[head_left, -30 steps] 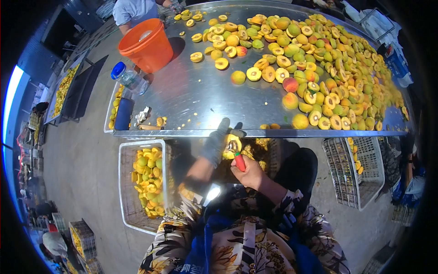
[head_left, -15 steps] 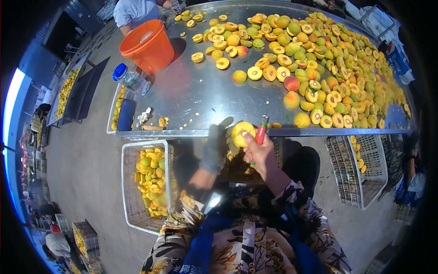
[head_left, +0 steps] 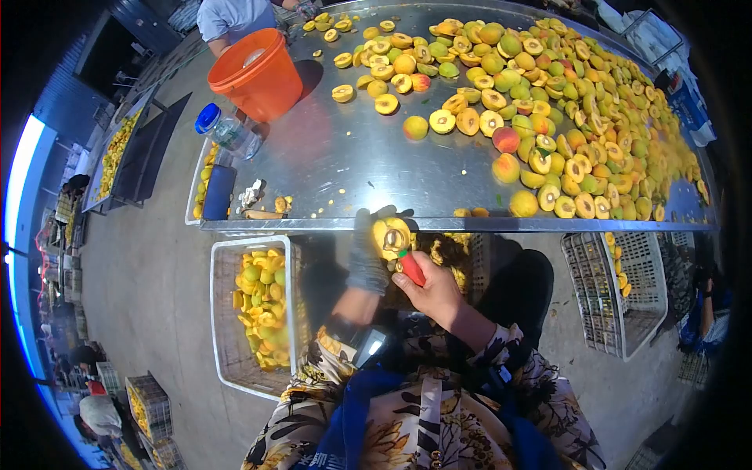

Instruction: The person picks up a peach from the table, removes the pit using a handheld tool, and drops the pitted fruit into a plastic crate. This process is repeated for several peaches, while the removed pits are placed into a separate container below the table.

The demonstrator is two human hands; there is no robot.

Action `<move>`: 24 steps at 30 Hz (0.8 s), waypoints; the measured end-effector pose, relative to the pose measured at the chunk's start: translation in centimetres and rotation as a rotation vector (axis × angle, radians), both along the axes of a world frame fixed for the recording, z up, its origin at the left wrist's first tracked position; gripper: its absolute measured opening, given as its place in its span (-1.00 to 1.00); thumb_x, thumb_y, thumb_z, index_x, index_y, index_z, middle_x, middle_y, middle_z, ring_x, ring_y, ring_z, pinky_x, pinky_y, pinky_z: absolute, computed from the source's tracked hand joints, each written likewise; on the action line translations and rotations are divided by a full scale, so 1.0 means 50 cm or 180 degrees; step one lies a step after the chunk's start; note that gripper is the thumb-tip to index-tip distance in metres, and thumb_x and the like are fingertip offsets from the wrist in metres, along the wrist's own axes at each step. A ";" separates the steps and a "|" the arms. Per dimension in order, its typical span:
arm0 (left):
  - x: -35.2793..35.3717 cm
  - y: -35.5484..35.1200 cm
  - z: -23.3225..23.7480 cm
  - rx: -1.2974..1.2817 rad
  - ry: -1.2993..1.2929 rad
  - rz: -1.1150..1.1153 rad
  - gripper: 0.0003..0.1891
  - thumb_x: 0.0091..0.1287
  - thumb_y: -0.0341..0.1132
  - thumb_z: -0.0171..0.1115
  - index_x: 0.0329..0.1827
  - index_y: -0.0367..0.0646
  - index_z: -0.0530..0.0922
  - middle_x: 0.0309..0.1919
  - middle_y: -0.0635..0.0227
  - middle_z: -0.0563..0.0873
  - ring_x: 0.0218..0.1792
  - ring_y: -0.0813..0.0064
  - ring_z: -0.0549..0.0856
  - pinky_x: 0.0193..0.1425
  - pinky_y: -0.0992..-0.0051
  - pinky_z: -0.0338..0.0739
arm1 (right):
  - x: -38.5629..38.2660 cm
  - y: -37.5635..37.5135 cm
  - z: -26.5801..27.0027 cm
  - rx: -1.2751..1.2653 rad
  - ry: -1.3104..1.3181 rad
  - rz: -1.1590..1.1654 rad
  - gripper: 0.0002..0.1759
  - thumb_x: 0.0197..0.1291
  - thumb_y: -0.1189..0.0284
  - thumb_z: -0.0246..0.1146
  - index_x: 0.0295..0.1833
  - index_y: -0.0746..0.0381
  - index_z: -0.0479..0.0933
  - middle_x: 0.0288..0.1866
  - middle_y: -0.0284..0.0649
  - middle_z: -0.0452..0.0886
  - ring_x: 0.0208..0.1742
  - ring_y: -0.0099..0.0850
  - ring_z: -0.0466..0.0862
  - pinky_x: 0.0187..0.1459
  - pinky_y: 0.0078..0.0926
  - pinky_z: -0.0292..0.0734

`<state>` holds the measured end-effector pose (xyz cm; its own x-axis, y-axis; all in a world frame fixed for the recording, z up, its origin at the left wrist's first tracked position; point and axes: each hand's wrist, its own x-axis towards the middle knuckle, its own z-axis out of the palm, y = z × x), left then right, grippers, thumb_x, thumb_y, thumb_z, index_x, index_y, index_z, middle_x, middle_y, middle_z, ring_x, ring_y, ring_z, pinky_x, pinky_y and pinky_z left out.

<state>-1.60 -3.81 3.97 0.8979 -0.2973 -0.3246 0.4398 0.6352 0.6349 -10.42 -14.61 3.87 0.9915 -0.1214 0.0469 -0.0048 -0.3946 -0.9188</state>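
Both hands have come together since half a second ago, when the right hand held a fruit half apart from the left, its tool upright; now the tool points into a cut face held on the left.

Left hand [head_left: 366,262], in a grey glove, is partly closed around a yellow fruit half [head_left: 381,233], right at the near edge of the metal table [head_left: 345,168]. Right hand [head_left: 435,288], bare, is curled firmly around a red-handled tool [head_left: 410,269], just off that edge; the tool's metal end lies over the middle of the cut face, its depth impossible to tell.

Below the table's near edge, directly under the hands, lie yellow scraps [head_left: 458,276], partly hidden. Out from the table's near left corner stands a white-rimmed crate [head_left: 293,305] of fruit pieces, with bare floor [head_left: 157,274] beyond it. Another crate [head_left: 589,301] stands off the table's near right part.

On the table, past the hands, bare metal stretches toward the far side, giving open room. Along its left edge are a blue box [head_left: 217,193], a blue-lidded jar [head_left: 233,136] and an orange bucket [head_left: 262,82]. A big fruit pile [head_left: 603,133] crowds its right half, reaching close to the near edge. By its far left corner shows a co-worker's sleeve [head_left: 223,19].
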 end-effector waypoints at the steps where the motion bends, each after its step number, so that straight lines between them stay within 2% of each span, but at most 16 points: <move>1: -0.001 -0.001 -0.001 -0.0031 -0.0009 -0.0024 -0.42 0.25 0.11 0.06 -0.04 -0.33 0.44 -0.30 0.08 0.64 -0.35 0.36 0.66 -0.27 0.47 0.61 | -0.002 0.001 -0.002 -0.0068 0.0005 -0.0001 -0.61 0.11 0.24 0.24 -0.02 0.22 0.38 -0.39 -0.01 0.56 -0.33 -0.12 0.61 -0.31 -0.35 0.49; 5: -0.006 -0.014 0.006 0.0074 -0.0024 0.0003 -0.47 0.25 0.09 0.08 -0.10 -0.32 0.47 -0.37 0.15 0.63 -0.38 0.38 0.65 -0.31 0.51 0.60 | 0.000 -0.004 0.011 -0.0157 0.0173 -0.0019 -0.60 0.13 0.23 0.22 -0.01 0.22 0.35 -0.38 0.02 0.56 -0.31 -0.02 0.59 -0.32 -0.28 0.48; 8: -0.012 -0.023 0.007 -0.0136 0.0006 -0.0023 -0.50 0.27 0.05 0.09 -0.08 -0.31 0.48 -0.35 0.18 0.64 -0.39 0.45 0.63 -0.27 0.54 0.56 | 0.000 -0.003 0.007 -0.0270 0.0212 -0.0002 -0.62 0.14 0.26 0.20 -0.02 0.24 0.33 -0.40 0.03 0.55 -0.33 0.01 0.58 -0.32 -0.23 0.47; 11: -0.018 -0.028 -0.003 0.0625 -0.0719 0.0211 -0.54 0.28 -0.01 0.12 -0.06 -0.30 0.50 -0.33 0.23 0.64 -0.39 0.52 0.59 -0.22 0.58 0.51 | -0.003 0.001 0.006 -0.0318 0.0428 0.0047 -0.66 0.14 0.31 0.18 -0.07 0.26 0.32 -0.41 0.05 0.54 -0.32 0.03 0.57 -0.31 -0.21 0.45; 14: -0.013 -0.009 -0.020 0.1168 -0.0979 -0.0005 -0.59 0.28 -0.07 0.14 -0.08 -0.28 0.53 -0.32 0.26 0.66 -0.36 0.56 0.58 -0.19 0.60 0.48 | -0.012 0.001 0.000 -0.0297 0.0800 0.0211 -0.71 0.11 0.37 0.16 -0.12 0.28 0.31 -0.40 0.06 0.54 -0.31 0.02 0.56 -0.29 -0.22 0.45; 16: -0.003 0.003 0.016 0.1427 -0.1065 -0.0441 -0.62 0.28 -0.09 0.14 -0.11 -0.29 0.55 -0.31 0.25 0.67 -0.34 0.56 0.59 -0.20 0.61 0.49 | -0.012 -0.006 -0.007 -0.0246 0.0923 0.0406 -0.73 0.09 0.40 0.15 -0.14 0.28 0.31 -0.39 0.07 0.53 -0.30 0.02 0.56 -0.28 -0.25 0.45; 17: 0.004 0.007 0.028 0.1557 -0.1102 -0.0657 -0.63 0.28 -0.11 0.15 -0.12 -0.30 0.56 -0.30 0.25 0.68 -0.33 0.56 0.60 -0.21 0.61 0.49 | -0.013 -0.006 -0.003 -0.0243 0.0936 0.0463 -0.75 0.08 0.41 0.15 -0.15 0.28 0.32 -0.40 0.05 0.53 -0.31 0.00 0.56 -0.28 -0.27 0.45; 18: 0.009 0.010 0.026 0.1179 -0.0572 -0.0961 -0.65 0.29 -0.14 0.15 -0.11 -0.31 0.56 -0.30 0.21 0.69 -0.31 0.56 0.61 -0.23 0.60 0.51 | -0.017 -0.006 0.005 -0.0238 0.0952 0.0524 -0.76 0.07 0.43 0.14 -0.16 0.28 0.33 -0.40 0.04 0.53 -0.32 -0.01 0.56 -0.28 -0.28 0.45; 21: 0.028 0.009 0.031 0.1515 -0.0711 -0.1614 -0.66 0.29 -0.17 0.15 -0.09 -0.32 0.55 -0.29 0.19 0.69 -0.32 0.55 0.63 -0.24 0.59 0.53 | -0.023 -0.003 -0.023 -0.0077 0.0696 0.0528 -0.79 0.06 0.46 0.14 -0.17 0.26 0.34 -0.46 -0.05 0.52 -0.38 -0.15 0.58 -0.29 -0.35 0.46; 24: 0.023 0.009 0.041 0.0886 -0.0660 -0.1426 -0.61 0.22 -0.17 0.23 -0.04 -0.30 0.53 -0.30 0.26 0.68 -0.32 0.56 0.61 -0.20 0.62 0.51 | -0.022 -0.005 -0.049 0.0227 0.0502 0.0512 -0.79 0.06 0.49 0.15 -0.16 0.24 0.35 -0.51 -0.18 0.49 -0.43 -0.34 0.56 -0.31 -0.44 0.47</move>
